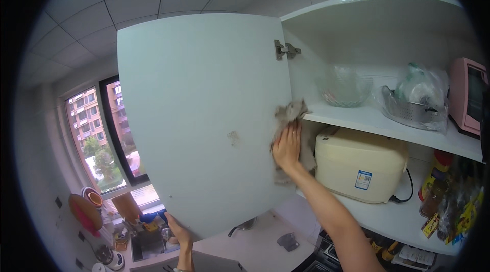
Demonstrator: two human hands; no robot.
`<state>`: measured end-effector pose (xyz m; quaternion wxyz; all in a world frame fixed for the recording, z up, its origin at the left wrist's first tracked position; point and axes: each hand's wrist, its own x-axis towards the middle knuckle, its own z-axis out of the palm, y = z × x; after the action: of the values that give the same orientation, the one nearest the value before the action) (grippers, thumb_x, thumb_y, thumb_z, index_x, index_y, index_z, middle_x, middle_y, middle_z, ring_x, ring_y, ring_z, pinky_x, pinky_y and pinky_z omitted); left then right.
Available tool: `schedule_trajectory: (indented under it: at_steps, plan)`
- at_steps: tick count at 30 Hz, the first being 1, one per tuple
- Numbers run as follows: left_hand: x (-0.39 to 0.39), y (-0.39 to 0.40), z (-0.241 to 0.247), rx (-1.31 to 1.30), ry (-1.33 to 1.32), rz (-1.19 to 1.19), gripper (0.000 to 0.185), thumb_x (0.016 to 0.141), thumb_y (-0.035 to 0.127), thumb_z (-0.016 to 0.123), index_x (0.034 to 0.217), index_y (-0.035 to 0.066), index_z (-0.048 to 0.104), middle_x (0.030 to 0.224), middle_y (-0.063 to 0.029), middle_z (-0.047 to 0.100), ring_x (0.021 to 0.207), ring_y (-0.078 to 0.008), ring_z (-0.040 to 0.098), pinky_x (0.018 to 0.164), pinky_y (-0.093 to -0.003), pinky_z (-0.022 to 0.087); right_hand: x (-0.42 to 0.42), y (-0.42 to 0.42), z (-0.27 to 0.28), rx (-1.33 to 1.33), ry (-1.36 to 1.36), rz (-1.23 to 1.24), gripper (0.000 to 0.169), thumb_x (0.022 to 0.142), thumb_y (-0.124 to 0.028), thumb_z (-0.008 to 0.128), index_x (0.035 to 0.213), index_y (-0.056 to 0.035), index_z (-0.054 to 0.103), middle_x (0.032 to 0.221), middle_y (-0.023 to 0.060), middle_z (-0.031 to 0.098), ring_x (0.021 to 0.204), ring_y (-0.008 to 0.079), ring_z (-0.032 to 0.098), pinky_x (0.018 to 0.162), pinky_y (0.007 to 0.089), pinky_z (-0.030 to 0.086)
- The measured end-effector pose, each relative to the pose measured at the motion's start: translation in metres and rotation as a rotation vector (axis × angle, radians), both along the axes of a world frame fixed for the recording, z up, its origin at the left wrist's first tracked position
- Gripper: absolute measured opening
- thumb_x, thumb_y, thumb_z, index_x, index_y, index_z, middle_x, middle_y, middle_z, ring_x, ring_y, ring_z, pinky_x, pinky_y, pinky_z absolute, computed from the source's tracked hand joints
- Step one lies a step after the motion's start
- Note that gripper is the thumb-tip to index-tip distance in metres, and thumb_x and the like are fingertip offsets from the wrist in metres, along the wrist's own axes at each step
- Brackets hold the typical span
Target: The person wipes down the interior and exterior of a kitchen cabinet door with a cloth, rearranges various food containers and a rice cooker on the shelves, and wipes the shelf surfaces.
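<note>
My right hand lies flat on a crumpled grey cloth, pressing it against the inner face of an open white cabinet door near the hinge side. A metal hinge shows above the cloth. At the door's lower left corner, my left hand holds the edge, with part of its fingers hidden. A patch of dark specks marks the middle of the door. Close to the cloth, a cream-coloured rice cooker stands on the lower shelf.
Glass bowls, a bagged metal colander and a pink toaster oven fill the upper shelf. Jars and packets crowd the lower right. Below are a sink, a pan lid and a stove.
</note>
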<state>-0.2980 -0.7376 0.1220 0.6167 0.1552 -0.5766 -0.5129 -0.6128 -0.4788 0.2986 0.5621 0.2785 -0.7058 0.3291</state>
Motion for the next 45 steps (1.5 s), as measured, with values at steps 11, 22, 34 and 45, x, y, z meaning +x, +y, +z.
schedule_trajectory:
  at_steps: [11,22,34,45]
  plan:
    - [0.000,0.009,0.000,0.024,-0.045,0.082,0.071,0.104,0.055,0.024,0.144,-0.002,0.037,0.140,-0.0089,0.044,0.128,-0.0194,0.039,0.110,-0.0305,0.026,0.060,-0.013,-0.139,0.104,-0.420,0.105,0.066,0.085,-0.020,0.051,0.133,0.0215,0.034,0.141,0.0368,0.032,0.136,0.0515,0.026,0.118,0.0543,0.015]
    - [0.007,0.008,0.001,-0.189,-0.108,0.115,0.066,0.106,0.049,0.025,0.151,0.001,0.026,0.147,-0.0072,0.038,0.133,-0.0185,0.036,0.113,-0.0304,0.024,0.046,-0.033,-0.178,-0.177,-0.452,0.232,0.076,0.087,-0.024,0.051,0.144,0.0144,0.019,0.149,0.0373,0.017,0.140,0.0534,0.012,0.119,0.0541,0.008]
    - [0.019,0.038,0.025,0.123,0.128,-0.193,0.069,0.103,0.055,0.028,0.146,0.002,0.035,0.145,-0.0053,0.041,0.132,-0.0176,0.037,0.112,-0.0295,0.024,0.225,-0.110,-0.262,0.234,-0.571,0.860,0.060,0.078,-0.020,0.061,0.134,-0.0030,0.049,0.133,0.0189,0.051,0.129,0.0410,0.042,0.112,0.0534,0.027]
    - [0.023,0.031,0.022,0.112,0.060,-0.203,0.070,0.104,0.054,0.026,0.146,0.000,0.036,0.148,-0.0064,0.039,0.134,-0.0180,0.036,0.113,-0.0297,0.023,0.224,-0.103,-0.264,0.347,-0.282,0.591,0.047,0.090,-0.029,0.052,0.132,-0.0084,0.054,0.136,0.0149,0.054,0.130,0.0343,0.046,0.114,0.0521,0.025]
